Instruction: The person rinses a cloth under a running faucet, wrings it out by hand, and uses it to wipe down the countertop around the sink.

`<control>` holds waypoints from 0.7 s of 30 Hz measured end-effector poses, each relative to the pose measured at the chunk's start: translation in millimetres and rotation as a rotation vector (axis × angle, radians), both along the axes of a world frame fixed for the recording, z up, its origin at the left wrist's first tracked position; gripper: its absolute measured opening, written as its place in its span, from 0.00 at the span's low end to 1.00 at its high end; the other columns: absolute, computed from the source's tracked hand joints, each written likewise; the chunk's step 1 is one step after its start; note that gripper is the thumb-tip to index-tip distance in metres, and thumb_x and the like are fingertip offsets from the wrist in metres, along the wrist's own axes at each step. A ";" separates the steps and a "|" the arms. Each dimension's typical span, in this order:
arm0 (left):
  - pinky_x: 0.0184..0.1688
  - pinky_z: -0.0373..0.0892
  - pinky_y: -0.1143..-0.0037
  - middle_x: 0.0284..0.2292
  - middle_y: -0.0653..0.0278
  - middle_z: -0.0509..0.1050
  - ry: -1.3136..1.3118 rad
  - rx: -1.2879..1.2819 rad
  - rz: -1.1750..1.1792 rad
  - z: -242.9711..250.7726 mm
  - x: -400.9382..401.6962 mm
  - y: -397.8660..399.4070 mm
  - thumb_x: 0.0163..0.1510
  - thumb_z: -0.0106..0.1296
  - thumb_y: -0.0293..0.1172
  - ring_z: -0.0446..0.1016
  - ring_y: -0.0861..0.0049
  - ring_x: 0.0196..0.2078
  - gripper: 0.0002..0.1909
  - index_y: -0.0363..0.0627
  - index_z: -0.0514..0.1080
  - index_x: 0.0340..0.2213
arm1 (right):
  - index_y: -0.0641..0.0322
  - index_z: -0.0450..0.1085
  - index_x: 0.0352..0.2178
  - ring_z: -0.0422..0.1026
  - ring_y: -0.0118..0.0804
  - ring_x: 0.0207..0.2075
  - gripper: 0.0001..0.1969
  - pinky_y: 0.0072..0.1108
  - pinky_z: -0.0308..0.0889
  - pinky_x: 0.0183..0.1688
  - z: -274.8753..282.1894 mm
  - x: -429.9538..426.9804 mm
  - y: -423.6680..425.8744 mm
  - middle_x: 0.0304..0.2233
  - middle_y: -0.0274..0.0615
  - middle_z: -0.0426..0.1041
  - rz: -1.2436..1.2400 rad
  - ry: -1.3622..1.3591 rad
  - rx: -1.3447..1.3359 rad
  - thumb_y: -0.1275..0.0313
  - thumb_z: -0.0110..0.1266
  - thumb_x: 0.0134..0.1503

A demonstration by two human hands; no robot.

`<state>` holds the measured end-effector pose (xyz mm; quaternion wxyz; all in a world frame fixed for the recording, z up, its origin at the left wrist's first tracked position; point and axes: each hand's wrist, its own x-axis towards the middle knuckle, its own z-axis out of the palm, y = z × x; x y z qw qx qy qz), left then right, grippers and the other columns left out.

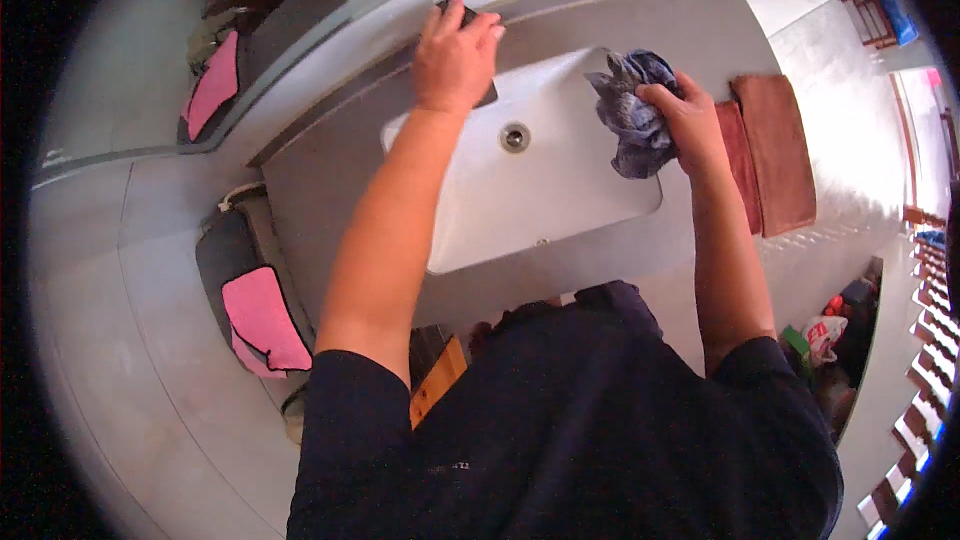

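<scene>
My left hand (454, 64) reaches over the back of a white sink basin (480, 210), its fingers curled over the top of a dark faucet (487, 95). Part of the faucet shows below the hand; the palm hides the rest. In my right hand (694, 120) is a crumpled blue-grey cloth (637, 112), pinched between thumb and fingers above the basin's right side. A round metal drain (514, 137) sits in the basin floor. No water stream is visible.
A grey countertop (337, 187) surrounds the basin. Folded brown towels (784, 157) lie at its right end. To the left, a pink cloth (266, 319) lies over a dark object. A mirror (127, 82) rises behind the counter. Bags (823, 334) sit lower right.
</scene>
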<state>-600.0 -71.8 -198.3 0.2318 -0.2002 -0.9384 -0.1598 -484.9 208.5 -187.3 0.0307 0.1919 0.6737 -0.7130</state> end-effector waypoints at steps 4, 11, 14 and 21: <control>0.55 0.68 0.64 0.52 0.57 0.72 -0.004 0.108 -0.222 -2.2 -5.9 -15.9 0.55 0.55 0.42 0.68 0.50 0.56 0.10 0.62 0.80 0.38 | 0.71 0.72 0.44 0.72 0.26 0.36 0.19 0.19 0.67 0.42 -4.8 55.2 30.5 0.33 0.36 0.76 -0.049 -0.105 0.077 0.72 0.58 0.51; 0.58 0.66 0.70 0.53 0.63 0.72 -0.102 0.214 -0.399 3.4 -10.2 -44.6 0.54 0.58 0.35 0.66 0.60 0.60 0.11 0.59 0.81 0.40 | 0.50 0.65 0.53 0.63 0.58 0.50 0.31 0.38 0.72 0.46 -50.3 125.1 21.0 0.54 0.52 0.60 0.484 0.079 1.326 0.68 0.61 0.44; 0.59 0.65 0.69 0.59 0.61 0.65 -0.071 0.203 -0.366 6.9 2.2 -45.6 0.54 0.59 0.37 0.64 0.61 0.61 0.17 0.58 0.76 0.46 | 0.49 0.66 0.50 0.64 0.57 0.50 0.30 0.39 0.70 0.47 -47.4 128.2 -17.8 0.53 0.51 0.62 0.594 -0.011 1.286 0.69 0.63 0.41; 0.52 0.69 0.72 0.52 0.56 0.72 -0.153 0.485 -0.018 -24.2 116.2 -101.9 0.55 0.58 0.28 0.73 0.65 0.52 0.19 0.42 0.73 0.49 | 0.52 0.71 0.46 0.68 0.54 0.48 0.25 0.39 0.69 0.50 -69.8 99.1 -116.9 0.47 0.49 0.68 1.000 0.071 0.875 0.67 0.63 0.43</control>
